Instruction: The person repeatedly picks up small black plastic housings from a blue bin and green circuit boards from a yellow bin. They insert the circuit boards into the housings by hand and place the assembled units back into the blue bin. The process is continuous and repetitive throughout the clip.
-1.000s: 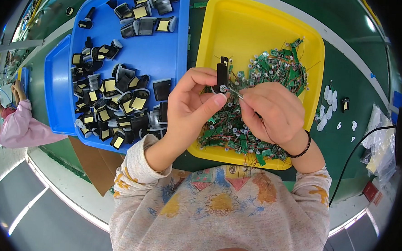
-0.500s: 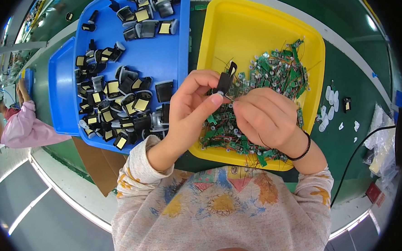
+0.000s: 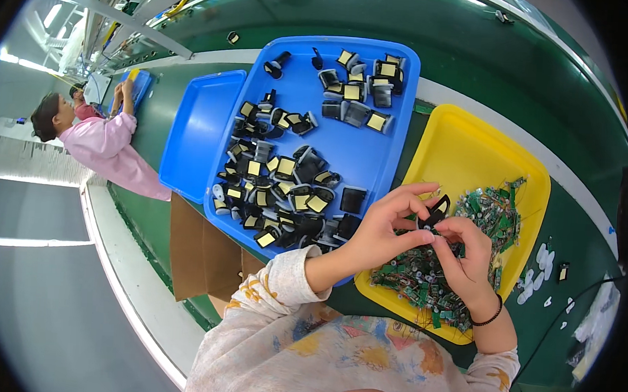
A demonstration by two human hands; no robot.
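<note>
A small black plastic housing [image 3: 437, 210] with a loop-like upper end is held above the yellow tray [image 3: 430, 142]. My left hand [image 3: 387, 232] pinches it from the left between thumb and fingers. My right hand [image 3: 467, 257] closes its thumb and index finger at the housing's lower end, close to the left thumb tip. What lies between those fingertips is mostly hidden. Beneath both hands, the tray holds a heap of small green circuit boards [image 3: 494, 212] with thin wires and round whitish parts.
At left, a blue tray [image 3: 394, 154] bears many black housings with pale yellow squares, beside another blue tray [image 3: 202, 130]. White pieces [image 3: 546, 259], one black housing [image 3: 563, 271] and clear plastic bags [image 3: 595, 324] lie right. A cardboard box [image 3: 201, 254] stands below; a person in pink [image 3: 111, 143] sits far left.
The view has swung left, so trays and hands appear farther right and lower. My right fingers have moved up against the housing, which now tilts more to the right.
</note>
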